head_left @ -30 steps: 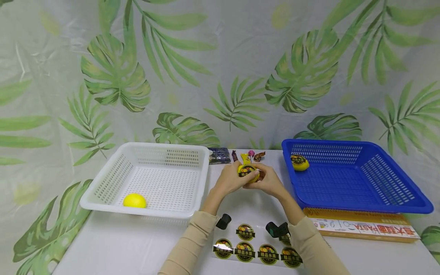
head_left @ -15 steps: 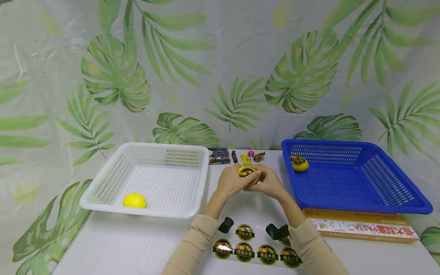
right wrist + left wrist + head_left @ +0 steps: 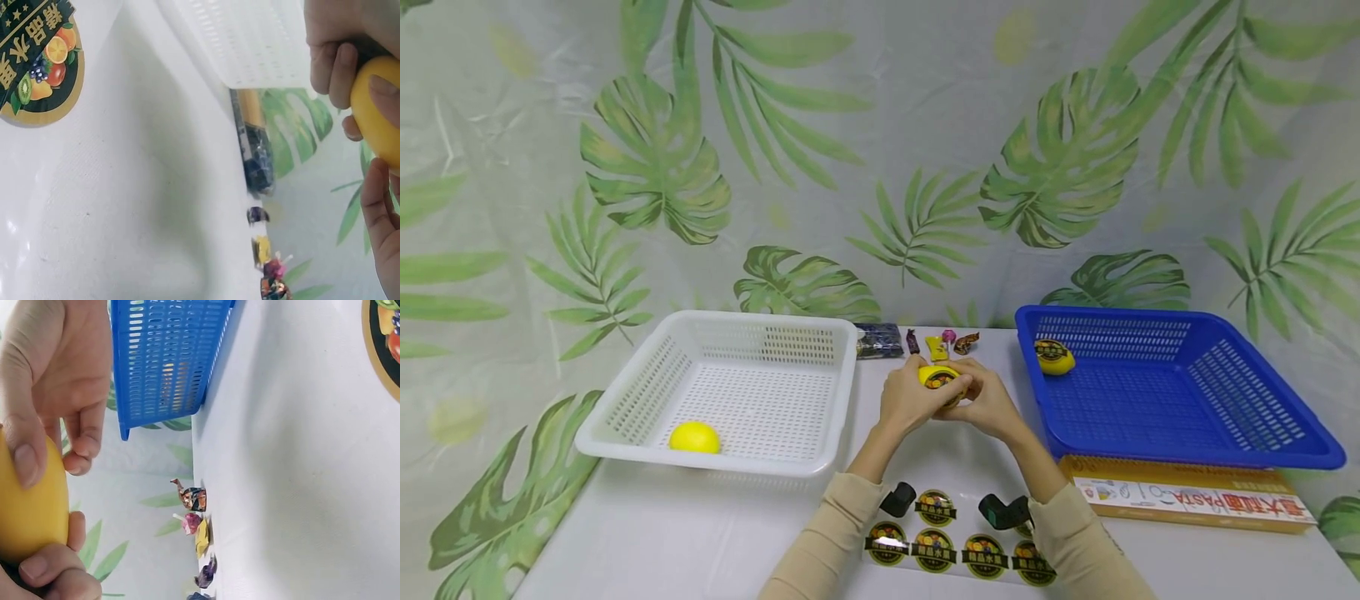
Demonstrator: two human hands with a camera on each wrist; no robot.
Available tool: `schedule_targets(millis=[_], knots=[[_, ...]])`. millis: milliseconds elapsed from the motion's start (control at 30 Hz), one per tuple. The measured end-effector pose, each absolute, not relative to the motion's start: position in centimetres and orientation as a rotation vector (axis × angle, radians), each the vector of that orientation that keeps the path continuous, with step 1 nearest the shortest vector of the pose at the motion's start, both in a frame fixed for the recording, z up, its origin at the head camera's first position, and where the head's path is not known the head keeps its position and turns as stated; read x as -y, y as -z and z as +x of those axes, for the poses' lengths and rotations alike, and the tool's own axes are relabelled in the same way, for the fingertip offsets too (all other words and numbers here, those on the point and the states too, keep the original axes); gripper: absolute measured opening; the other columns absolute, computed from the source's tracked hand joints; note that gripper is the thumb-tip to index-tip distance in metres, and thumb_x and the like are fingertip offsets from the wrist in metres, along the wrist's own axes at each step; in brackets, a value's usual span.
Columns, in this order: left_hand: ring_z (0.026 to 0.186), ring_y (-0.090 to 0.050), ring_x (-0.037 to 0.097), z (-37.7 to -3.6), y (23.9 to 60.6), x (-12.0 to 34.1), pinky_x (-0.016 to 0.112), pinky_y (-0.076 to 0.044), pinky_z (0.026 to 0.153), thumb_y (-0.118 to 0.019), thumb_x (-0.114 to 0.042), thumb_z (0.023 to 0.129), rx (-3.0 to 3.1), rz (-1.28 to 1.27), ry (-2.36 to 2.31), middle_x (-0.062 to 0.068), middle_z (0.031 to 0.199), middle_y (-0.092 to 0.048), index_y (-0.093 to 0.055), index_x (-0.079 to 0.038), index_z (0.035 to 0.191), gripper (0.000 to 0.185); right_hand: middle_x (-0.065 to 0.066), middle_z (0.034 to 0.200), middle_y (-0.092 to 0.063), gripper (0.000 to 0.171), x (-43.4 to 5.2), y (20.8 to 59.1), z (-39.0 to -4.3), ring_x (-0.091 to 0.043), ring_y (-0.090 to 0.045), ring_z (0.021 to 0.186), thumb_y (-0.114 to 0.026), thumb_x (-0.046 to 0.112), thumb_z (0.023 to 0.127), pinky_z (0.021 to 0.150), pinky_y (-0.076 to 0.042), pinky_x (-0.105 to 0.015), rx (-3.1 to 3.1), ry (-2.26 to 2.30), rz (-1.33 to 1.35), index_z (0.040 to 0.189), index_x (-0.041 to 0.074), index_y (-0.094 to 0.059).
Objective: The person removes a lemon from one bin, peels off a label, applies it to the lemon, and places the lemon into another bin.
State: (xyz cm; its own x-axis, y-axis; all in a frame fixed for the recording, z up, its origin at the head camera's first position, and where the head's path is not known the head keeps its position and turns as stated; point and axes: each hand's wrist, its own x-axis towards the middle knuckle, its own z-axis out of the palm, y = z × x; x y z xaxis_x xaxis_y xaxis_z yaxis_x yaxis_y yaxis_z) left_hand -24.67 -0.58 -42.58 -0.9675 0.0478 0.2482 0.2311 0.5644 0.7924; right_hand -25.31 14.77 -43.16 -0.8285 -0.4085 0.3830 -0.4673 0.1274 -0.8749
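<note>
The left hand (image 3: 907, 397) is angled inward, fingers curled right round the stickered lemon (image 3: 932, 373), thumb laid across it! Opposite, the half-curled right hand (image 3: 989, 402) grips it too: lemon held aloft, two o'clock from the left, ten from the right.

The held lemon (image 3: 39, 512) looks smooth, faintly shiny from here. Glossy stickers (image 3: 933, 550) lie towards the near edge of the desk (image 3: 662, 533), shiny crinkled wrappers (image 3: 936, 348) along its far edge. White basket (image 3: 760, 466) and blue basket (image 3: 1187, 452) look plastic, the sleeves (image 3: 827, 533) matt cloth.
</note>
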Motion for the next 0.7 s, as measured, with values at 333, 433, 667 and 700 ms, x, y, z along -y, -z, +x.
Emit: schedule_targets(millis=[333, 433, 667, 700], knots=[[0.047, -0.043, 0.012, -24.9, 43.1, 0.8, 0.024, -0.033, 0.042, -0.046, -0.036, 0.090, 2.482, -0.281, 1.343, 0.001, 0.057, -0.051, -0.056, -0.012, 0.079, 0.029, -0.019, 0.110, -0.053, 0.066, -14.6, 43.0, -25.0, -0.006, -0.054, 0.097, -0.081, -0.013, 0.060, 0.080, -0.051, -0.021, 2.304, -1.815, 0.904, 0.121, -0.012, -0.055], [0.050, -0.045, 0.013, -24.9, 42.9, 0.8, 0.024, -0.034, 0.045, -0.044, -0.032, 0.091, 2.442, -0.254, 1.368, 0.003, 0.058, -0.055, -0.058, -0.012, 0.076, 0.029, -0.017, 0.110, -0.054, 0.066, -14.7, 43.1, -25.0, -0.005, -0.054, 0.097, -0.081, -0.013, 0.060, 0.081, -0.050, -0.021, 2.298, -1.822, 0.906, 0.121, -0.012, -0.055], [0.046, -0.043, 0.009, -24.4, 42.5, 0.8, 0.021, -0.033, 0.044, -0.045, -0.029, 0.094, 2.323, -0.237, 1.568, -0.001, 0.052, -0.052, -0.064, -0.006, 0.066, 0.041, -0.020, 0.114, -0.054, 0.066, -15.5, 42.9, -24.5, -0.006, -0.056, 0.096, -0.079, -0.013, 0.063, 0.081, -0.051, -0.023, 2.314, -1.858, 0.885, 0.123, -0.009, -0.053], [0.042, -0.041, 0.008, -24.4, 42.5, 0.8, 0.021, -0.033, 0.041, -0.045, -0.028, 0.095, 2.310, -0.246, 1.622, -0.002, 0.049, -0.049, -0.063, -0.005, 0.065, 0.042, -0.020, 0.115, -0.054, 0.065, -15.7, 42.8, -24.4, -0.006, -0.057, 0.095, -0.079, -0.012, 0.065, 0.081, -0.051, -0.024, 2.321, -1.863, 0.884, 0.124, -0.008, -0.052]])
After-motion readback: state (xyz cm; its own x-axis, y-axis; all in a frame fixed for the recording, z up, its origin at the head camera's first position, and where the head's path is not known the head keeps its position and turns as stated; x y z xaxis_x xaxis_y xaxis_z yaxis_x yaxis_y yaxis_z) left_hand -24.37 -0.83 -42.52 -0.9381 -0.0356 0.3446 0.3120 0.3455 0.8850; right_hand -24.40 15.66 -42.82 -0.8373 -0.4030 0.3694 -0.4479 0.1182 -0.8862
